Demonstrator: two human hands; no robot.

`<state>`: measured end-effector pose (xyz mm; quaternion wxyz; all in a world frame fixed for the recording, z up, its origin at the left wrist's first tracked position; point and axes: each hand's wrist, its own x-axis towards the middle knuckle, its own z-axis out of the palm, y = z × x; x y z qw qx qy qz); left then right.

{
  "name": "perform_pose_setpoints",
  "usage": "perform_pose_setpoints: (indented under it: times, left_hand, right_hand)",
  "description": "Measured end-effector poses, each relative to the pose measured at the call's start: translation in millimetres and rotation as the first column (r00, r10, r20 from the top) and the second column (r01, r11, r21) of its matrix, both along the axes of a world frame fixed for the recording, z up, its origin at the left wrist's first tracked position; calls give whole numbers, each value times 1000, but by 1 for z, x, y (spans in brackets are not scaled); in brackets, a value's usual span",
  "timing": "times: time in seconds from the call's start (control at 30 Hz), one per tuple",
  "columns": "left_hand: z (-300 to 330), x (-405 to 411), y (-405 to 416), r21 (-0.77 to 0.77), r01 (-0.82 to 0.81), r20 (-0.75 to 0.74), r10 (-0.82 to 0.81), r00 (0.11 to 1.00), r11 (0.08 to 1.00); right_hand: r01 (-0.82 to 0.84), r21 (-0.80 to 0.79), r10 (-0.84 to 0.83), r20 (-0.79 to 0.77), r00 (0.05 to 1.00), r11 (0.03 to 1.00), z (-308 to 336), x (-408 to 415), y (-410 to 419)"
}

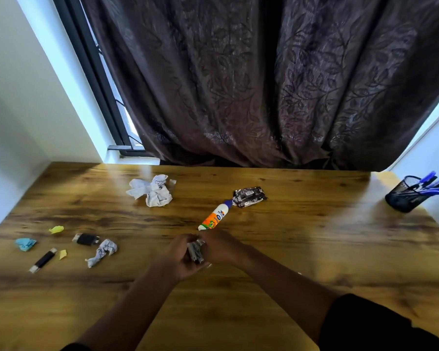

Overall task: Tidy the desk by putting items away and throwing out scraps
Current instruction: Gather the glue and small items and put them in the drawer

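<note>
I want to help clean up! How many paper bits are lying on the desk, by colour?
White paper balls: 2
Yellow paper bits: 2
Blue paper balls: 1
Total: 5

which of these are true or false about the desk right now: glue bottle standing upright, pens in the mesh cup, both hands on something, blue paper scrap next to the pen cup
1. The glue bottle stands upright. False: it lies on its side on the desk, its cap end next to the dark wrapper.
2. The mesh pen cup holds blue pens. True.
3. The left hand and right hand both hold a small grey bundle. True.
4. The blue paper scrap lies next to the pen cup. False: it lies at the desk's far left, the cup at the far right.
</note>
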<state>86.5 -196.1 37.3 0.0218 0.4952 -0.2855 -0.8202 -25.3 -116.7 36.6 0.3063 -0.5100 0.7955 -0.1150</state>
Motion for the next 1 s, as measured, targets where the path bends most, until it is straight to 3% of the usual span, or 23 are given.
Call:
perform_pose_setpoints:
  times: [0.23,0.37,1.0]
  left_hand:
    - [17,1,0,-65,-69,-58,65,996,996]
    - [19,5,-2,-4,-93,-6,93,996,996]
    - [13,16,-18,-70,-96,-27,94,995,993]
  right_hand:
    - [23,10,-24,90,996,1000,5,-3,-5]
    - [48,-3,-48,99,994,999,5,-3,-4]
    - [69,-69,-81,-183,980,995,2,9,-11]
